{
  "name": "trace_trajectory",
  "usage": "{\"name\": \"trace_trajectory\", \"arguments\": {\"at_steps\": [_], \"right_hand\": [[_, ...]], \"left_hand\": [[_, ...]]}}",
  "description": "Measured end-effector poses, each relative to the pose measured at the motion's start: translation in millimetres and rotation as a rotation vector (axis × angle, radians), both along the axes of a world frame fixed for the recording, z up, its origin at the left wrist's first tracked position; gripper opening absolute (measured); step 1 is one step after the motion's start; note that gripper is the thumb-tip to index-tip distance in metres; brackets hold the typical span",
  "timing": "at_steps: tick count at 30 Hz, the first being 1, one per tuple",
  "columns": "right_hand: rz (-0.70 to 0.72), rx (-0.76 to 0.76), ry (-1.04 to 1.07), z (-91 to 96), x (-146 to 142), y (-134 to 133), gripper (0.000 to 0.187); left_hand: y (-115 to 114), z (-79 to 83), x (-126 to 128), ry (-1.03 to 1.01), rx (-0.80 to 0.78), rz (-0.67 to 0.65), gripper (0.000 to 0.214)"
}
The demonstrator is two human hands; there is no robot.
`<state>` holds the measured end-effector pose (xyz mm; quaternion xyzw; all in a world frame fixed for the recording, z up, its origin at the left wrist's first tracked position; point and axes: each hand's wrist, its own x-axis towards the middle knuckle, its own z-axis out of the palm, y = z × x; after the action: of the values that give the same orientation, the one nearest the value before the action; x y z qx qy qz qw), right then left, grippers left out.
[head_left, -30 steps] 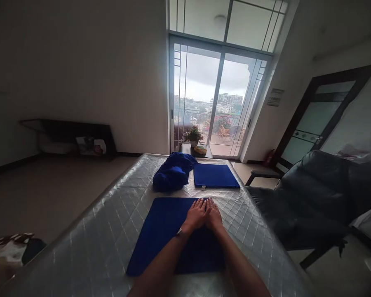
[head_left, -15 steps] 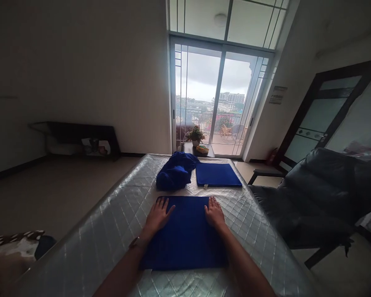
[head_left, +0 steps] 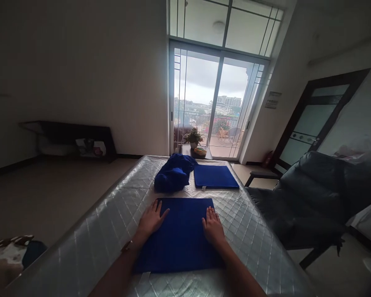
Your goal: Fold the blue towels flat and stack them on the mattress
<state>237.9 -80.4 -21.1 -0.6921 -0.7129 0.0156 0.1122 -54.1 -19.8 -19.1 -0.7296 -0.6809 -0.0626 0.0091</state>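
A flat blue cloth piece, perhaps a folded cover [head_left: 181,239], lies squared out in front of me on a silver quilted mattress [head_left: 95,243]. My left hand [head_left: 151,216] rests on its left edge near the far corner, fingers spread. On the right edge lies my right hand [head_left: 213,227], palm down with fingers stretched out. Beyond them, a second flat blue piece [head_left: 216,176] with a small white tag sits at the far right of the mattress. Beside it is a crumpled heap of blue cloth [head_left: 174,173].
A dark padded chair [head_left: 309,198] stands close along the right side. Past the far end are a small table with a potted plant [head_left: 194,137] and a sliding glass door [head_left: 216,103]. A low dark bench [head_left: 77,138] is by the left wall.
My right hand has slid a little toward me along the right edge. My left hand has shifted slightly left, staying flat by the far corner. The view has tilted a little.
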Motion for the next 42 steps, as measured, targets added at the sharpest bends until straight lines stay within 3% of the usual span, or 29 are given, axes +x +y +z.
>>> {"name": "trace_trajectory", "arguments": {"at_steps": [2, 4, 10, 12, 14, 17, 25, 29, 37, 40, 42], "right_hand": [[-0.003, -0.02, 0.008, -2.8, 0, -3, 0.06], [-0.01, -0.017, 0.014, -3.1, 0, -4, 0.06], [0.016, -0.032, 0.0, -2.6, 2, -2, 0.059], [0.033, -0.045, -0.016, -3.1, 3, -2, 0.058], [0.036, -0.044, -0.022, -3.0, 3, -3, 0.058], [0.025, -0.028, -0.004, -1.6, 3, -4, 0.059], [0.008, -0.022, 0.052, -0.7, 1, -3, 0.06], [-0.009, -0.014, 0.051, 4.6, -1, -4, 0.059], [0.023, -0.031, 0.019, 11.3, 0, -42, 0.059], [0.011, -0.075, 0.032, 5.6, 1, -57, 0.06], [-0.001, -0.088, 0.042, 2.8, 1, -61, 0.06]], "left_hand": [[0, 6.5, 8, 0.028, -0.002, 0.037, 0.087], [-3, 11.4, 28, 0.012, 0.013, -0.006, 0.085], [-35, 3.9, 136, -0.219, 0.059, -0.473, 0.072], [-43, -1.6, 160, -0.259, 0.056, -0.528, 0.07], [-48, -5.3, 167, -0.271, 0.035, -0.523, 0.069], [-50, -7.0, 149, -0.24, 0.007, -0.463, 0.071], [-58, -12.7, 27, -0.011, -0.001, -0.149, 0.072], [-67, -17.0, -8, 0.049, 0.02, -0.1, 0.072], [-71, -6.1, -8, 0.017, -0.007, -0.075, 0.077], [-73, 3.8, 10, -0.015, 0.006, -0.084, 0.08], [-76, 10.0, 37, -0.07, -0.002, -0.175, 0.079]]}}
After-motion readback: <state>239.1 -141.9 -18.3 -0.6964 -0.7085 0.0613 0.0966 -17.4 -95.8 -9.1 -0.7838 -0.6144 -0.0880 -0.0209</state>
